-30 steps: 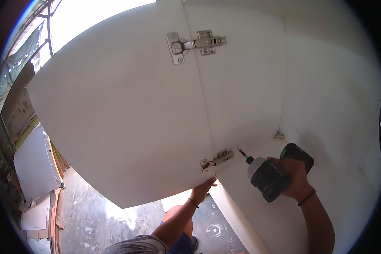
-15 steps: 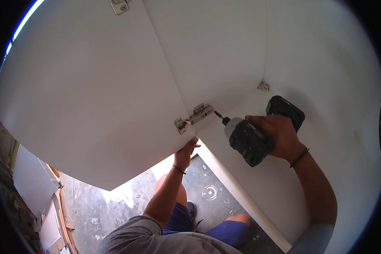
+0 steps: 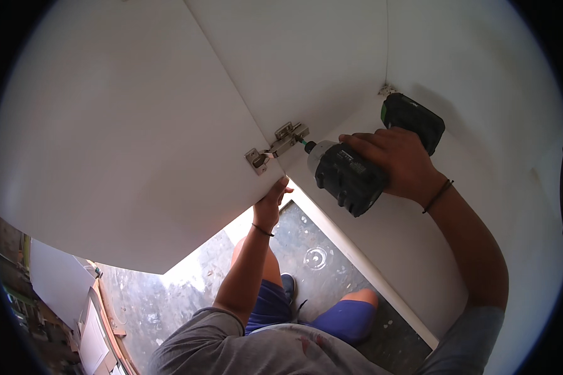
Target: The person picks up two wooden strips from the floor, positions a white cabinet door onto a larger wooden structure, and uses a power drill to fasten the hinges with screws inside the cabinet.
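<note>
My right hand [image 3: 401,164] grips a black and green cordless drill [image 3: 358,169], its bit tip touching the metal hinge [image 3: 278,145] that joins the white cabinet door [image 3: 125,137] to the cabinet side. Below the hinge, my left hand [image 3: 271,203] holds the lower edge of the open door, fingers curled over it. The drill's battery end [image 3: 413,119] points toward the cabinet's inner corner. My knees in blue shorts show beneath.
White cabinet panels [image 3: 469,81] fill the upper and right parts of the view. A grey speckled floor [image 3: 313,250] lies under the door. Loose white boards [image 3: 56,281] and wooden strips lean at the lower left.
The view has tilted down, so the upper hinge is out of sight. The drill bit has closed in on the lower hinge, and my left hand stays on the door edge.
</note>
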